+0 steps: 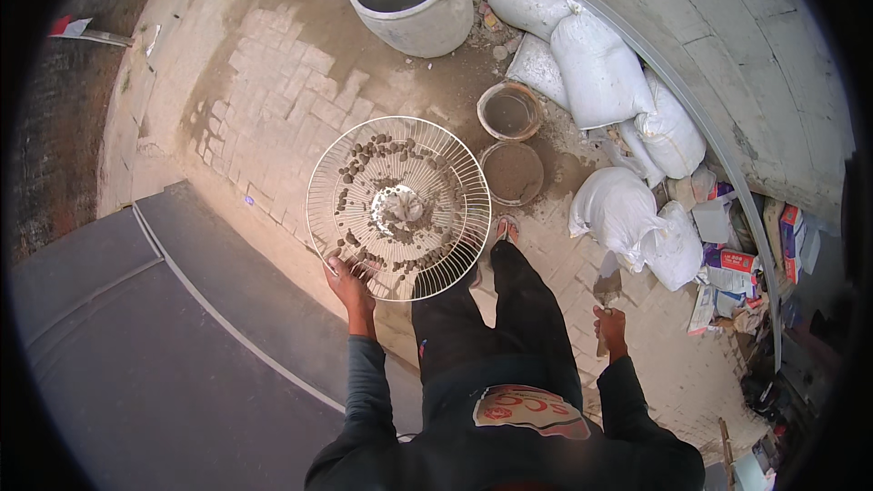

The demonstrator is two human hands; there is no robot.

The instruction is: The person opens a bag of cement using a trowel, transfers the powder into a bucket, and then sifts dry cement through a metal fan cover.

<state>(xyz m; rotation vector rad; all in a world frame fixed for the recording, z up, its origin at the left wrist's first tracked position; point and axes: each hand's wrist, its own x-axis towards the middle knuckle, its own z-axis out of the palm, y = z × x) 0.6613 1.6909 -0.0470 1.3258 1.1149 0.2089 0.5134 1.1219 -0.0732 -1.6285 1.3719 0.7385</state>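
My left hand is closed on the near left rim of a round wire fan guard, held out in front of me at about knee height or above. Brown clumps are scattered around its wires, and a pale lump sits at its centre. In my right hand, out by my right leg, is a pointing trowel gripped by the handle, its blade aimed forward. Just beyond the guard's right edge stand two buckets: one with brown sandy material, the other with murky liquid.
A large round tub of grey liquid stands ahead. White sacks and more white bags line the right, with boxes and litter by the wall. A dark grey flat surface lies at my left. Paving blocks cover the ground.
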